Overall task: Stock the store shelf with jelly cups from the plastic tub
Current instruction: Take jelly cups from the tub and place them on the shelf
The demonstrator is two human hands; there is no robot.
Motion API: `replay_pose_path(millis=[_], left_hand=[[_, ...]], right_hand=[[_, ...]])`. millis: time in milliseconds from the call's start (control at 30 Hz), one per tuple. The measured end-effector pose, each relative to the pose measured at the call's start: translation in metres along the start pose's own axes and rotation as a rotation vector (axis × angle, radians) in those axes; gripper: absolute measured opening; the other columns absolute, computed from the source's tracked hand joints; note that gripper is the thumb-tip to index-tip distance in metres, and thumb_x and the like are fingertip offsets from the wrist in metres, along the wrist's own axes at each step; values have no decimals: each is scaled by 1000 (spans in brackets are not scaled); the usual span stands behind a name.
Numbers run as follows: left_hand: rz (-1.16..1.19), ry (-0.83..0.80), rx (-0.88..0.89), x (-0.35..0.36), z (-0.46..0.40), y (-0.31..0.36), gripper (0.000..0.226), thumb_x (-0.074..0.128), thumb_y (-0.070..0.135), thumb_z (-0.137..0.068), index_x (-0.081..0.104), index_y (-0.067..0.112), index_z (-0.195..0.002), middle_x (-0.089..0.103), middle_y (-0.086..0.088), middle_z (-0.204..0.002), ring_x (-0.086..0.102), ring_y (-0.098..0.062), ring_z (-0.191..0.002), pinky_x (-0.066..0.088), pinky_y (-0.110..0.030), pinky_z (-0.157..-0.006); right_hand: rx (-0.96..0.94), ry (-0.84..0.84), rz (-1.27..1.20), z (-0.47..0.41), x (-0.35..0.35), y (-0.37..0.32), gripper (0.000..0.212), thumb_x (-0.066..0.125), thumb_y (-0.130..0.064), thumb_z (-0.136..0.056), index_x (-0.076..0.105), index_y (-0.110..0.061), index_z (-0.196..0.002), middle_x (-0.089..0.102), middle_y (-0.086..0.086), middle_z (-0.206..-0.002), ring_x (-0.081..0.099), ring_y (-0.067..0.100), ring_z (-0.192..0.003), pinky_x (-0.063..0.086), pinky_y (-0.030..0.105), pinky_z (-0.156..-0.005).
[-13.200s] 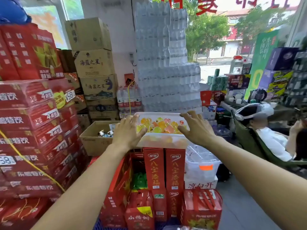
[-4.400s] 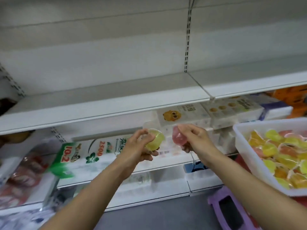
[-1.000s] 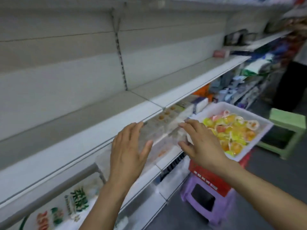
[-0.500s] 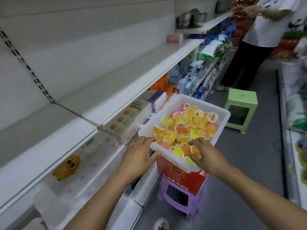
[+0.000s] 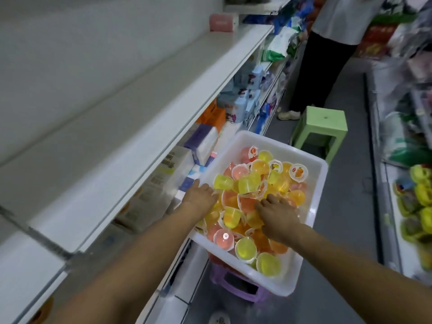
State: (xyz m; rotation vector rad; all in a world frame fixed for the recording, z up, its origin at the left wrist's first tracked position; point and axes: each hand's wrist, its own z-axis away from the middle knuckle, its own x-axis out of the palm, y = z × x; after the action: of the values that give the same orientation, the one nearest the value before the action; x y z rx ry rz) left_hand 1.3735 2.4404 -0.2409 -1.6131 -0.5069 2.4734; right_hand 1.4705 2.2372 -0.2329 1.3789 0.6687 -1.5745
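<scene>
Both hands reach into the tub (image 5: pixel 315 183) of jelly cups (image 5: pixel 247 185): left hand (image 5: pixel 201 197) and right hand (image 5: pixel 278 213) rest among cups, their grip hidden. The shelf (image 5: pixel 140 118) shows no cups; stocking appears barely begun.

Retail shop, grocery/convenience type; narrow aisle w/ grey floor (image 5: pixel 346 206); long white gondola shelf (image 5: pixel 131 127) along left side, slotted metal upright (image 5: pixel 35 235) at its near end; tiers below it packed w/ boxed and bagged goods (image 5: pixel 243 99), mostly tissue/paper-type packs; small pink box (image 5: pixel 221 22) at shelf's far end; right side of aisle has more display w/ bagged produce-like yellow-green items (image 5: pixel 420 190); another person (image 5: pixel 327 54) stands further down aisle by a green plastic stool (image 5: pixel 320 127); white plastic tub (image 5: pixel 311 206) of bulk jelly cups (image 5: pixel 247 185) sits beside shelf's front edge.
</scene>
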Motion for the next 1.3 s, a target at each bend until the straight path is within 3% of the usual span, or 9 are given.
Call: replay_pose_path(millis=[200,400,500,633,700,800,1033,1167,1300], left_hand=[[-67,-15,121,15,-20,-10,55,63,12,-88,43,30,-137,54,1,-133,42,-23,-129,-1,-57,-116],[52,116,143,12,-21,-9,55,61,13,-90,37,27,-137,57,-3,-127,48,-34,-122,19,-49,-117],[178,237,18,6,-3,-8,46,58,6,-86,42,20,-127,53,-6,-121,49,-30,-110,34,-39,-99],[882,541,-320,-4,46,1,39,74,27,-73,47,27,-101,51,6,-103,46,-18,-99,40,-32,-79],[1073,637,-425,-9,81,14,41,77,28,-68,49,30,-98,52,9,-100,47,-14,-96,42,-30,-76],[1100,651,-437,-12,135,45,40,78,27,-68,54,30,-99,54,11,-100,48,-14,-97,39,-27,-76],[1191,746,-670,-22,268,106,34,80,33,-68,60,34,-95,58,17,-100,52,-8,-98,42,-26,-80],[1176,766,-816,-15,344,118,34,81,39,-68,62,35,-95,61,16,-100,55,-9,-98,46,-29,-83],[1108,791,-933,-6,416,122,34,82,41,-68,64,36,-96,63,16,-101,56,-4,-95,44,-22,-78]], right_hand=[[-23,-3,-15,-11,4,0,65,64,-38,-84,37,-15,-139,47,6,-140,40,27,-126,32,43,-105],[-21,41,-91,-3,4,0,81,68,-52,-77,31,-18,-140,50,3,-136,46,25,-122,31,41,-107],[37,82,-225,13,-2,-1,78,63,-62,-76,34,-23,-137,56,-3,-129,52,22,-117,34,39,-101],[127,132,-508,41,-22,-4,58,66,-53,-75,45,-26,-123,59,-6,-116,55,17,-103,45,35,-87],[122,177,-661,57,-31,-8,46,68,-45,-75,48,-27,-113,57,-7,-106,55,14,-90,47,31,-73],[71,231,-826,83,-40,-21,38,70,-37,-77,45,-29,-104,53,-9,-94,54,12,-78,47,31,-66],[-130,264,-955,147,-57,-77,54,70,-34,-80,48,-23,-129,53,-7,-110,53,10,-88,42,24,-75],[-277,252,-1011,174,-83,-119,46,72,-27,-81,51,-22,-122,56,-9,-102,52,-5,-77,38,9,-65],[-439,236,-1035,195,-113,-169,38,73,-27,-81,57,-24,-115,60,-11,-101,54,-8,-81,40,7,-68]])
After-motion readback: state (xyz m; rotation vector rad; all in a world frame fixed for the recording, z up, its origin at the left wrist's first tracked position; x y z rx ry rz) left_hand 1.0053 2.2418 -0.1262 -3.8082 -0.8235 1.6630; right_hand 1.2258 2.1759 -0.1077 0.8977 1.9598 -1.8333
